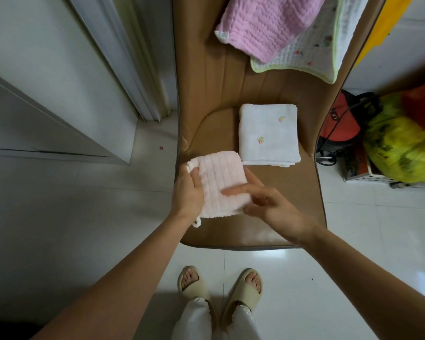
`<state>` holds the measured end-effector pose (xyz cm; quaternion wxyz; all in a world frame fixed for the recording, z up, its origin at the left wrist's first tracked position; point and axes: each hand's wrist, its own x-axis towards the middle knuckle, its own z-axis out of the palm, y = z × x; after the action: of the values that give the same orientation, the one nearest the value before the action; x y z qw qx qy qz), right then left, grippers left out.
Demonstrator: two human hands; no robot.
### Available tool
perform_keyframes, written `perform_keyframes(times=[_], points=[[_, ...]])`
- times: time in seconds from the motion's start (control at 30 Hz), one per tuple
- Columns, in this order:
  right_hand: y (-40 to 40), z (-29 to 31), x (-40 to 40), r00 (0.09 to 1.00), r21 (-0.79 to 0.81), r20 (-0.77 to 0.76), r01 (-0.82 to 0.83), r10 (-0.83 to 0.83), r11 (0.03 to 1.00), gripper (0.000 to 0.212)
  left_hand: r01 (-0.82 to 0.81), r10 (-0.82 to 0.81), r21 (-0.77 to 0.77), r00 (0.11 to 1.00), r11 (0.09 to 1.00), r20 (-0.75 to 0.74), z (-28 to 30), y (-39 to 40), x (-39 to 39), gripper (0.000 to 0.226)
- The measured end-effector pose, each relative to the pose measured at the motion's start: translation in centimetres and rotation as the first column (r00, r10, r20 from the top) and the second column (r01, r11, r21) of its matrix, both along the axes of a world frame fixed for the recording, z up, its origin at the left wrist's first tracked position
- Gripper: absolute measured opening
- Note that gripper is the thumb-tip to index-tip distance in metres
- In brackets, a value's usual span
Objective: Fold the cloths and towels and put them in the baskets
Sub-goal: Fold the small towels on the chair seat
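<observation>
From the head camera, the pale pink washcloth (217,182) lies folded at the brown chair seat's (285,207) front left. The left hand (188,190) grips its left edge; the right hand (270,204) presses with straight fingers. Square the edges, then flatten firmly.

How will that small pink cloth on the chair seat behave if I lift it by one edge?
The pink cloth looks soft and ribbed, so it will probably droop and may unfold if lifted by one edge. It seems light: the left hand holds its edge with little effort. Its plush surface likely grips the chair seat, so a push may bunch it rather than slide it.
</observation>
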<state>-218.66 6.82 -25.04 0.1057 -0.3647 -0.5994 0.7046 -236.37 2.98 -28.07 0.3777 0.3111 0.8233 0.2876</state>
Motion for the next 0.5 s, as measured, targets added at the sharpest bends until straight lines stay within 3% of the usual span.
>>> perform_keyframes(times=[0.1,0.13,0.2,0.27,0.5], points=[[0.1,-1.1,-1.2,0.968,-0.274,-0.053,0.22,-0.243,0.936,0.043,0.091,-0.089,0.102,0.996,0.991,-0.031,-1.6,-0.4,-1.2,0.044],[0.4,-1.9,-2.0,0.957,-0.25,-0.008,0.277,-0.289,0.928,0.043,0.101,-0.098,0.105,0.995,0.989,-0.032,-2.4,-0.3,-1.6,0.046],[0.9,-4.1,-4.0,0.942,0.039,0.155,0.295,-0.298,0.955,0.044,0.088,-0.085,0.104,0.996,0.991,-0.034,-3.8,0.5,-2.2,0.047],[1.5,-6.4,-6.2,0.909,0.31,0.245,0.255,-0.336,0.916,0.047,0.058,-0.053,0.122,0.998,0.991,-0.04,-5.2,1.6,-2.6,0.049],[7.1,-11.9,-8.9,0.856,0.665,0.237,0.202,-0.459,0.719,0.036,-0.045,0.042,0.229,0.999,0.972,0.02,-9.6,6.0,-3.3,0.038]])
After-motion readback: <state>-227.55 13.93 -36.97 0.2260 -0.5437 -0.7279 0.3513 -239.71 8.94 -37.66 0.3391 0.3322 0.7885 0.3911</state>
